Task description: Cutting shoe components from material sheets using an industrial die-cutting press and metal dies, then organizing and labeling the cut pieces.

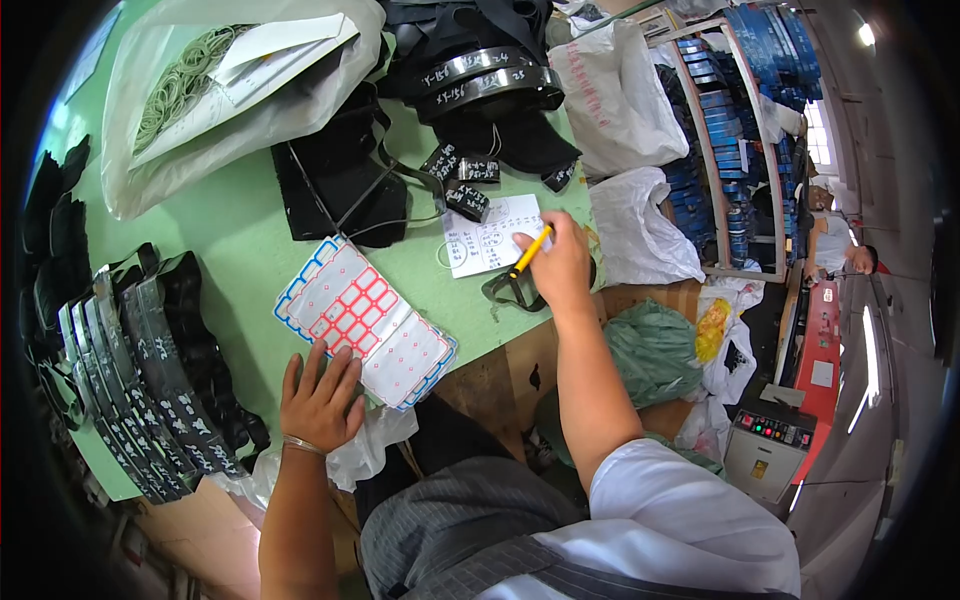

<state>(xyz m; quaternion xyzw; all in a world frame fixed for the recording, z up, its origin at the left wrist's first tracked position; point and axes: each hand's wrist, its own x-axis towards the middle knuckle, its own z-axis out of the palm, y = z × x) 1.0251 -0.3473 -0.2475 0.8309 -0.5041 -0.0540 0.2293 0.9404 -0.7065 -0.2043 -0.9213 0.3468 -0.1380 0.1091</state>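
My right hand (pixel 560 262) grips a yellow marker pen (pixel 530 253), its dark tip end pointing down beside a white sheet of handwritten notes (pixel 492 236). Fingers spread, my left hand (pixel 322 396) lies on the table edge, with its fingertips at a sheet of red-and-blue bordered blank labels (pixel 365 322). That sheet lies slanted on the green table (pixel 245 315). Beyond the notes are several small black bands with white writing (pixel 470 200). A dark strap loop (pixel 512 292) sits under the pen hand.
Stacked black strips with white markings (pixel 150 370) line the table's left. A clear bag with rubber bands and papers (pixel 240 80) lies at the far left. White sacks (pixel 640 215) and a rack of blue-edged pieces (pixel 725 130) stand right. Another person (pixel 835 245) is farther off.
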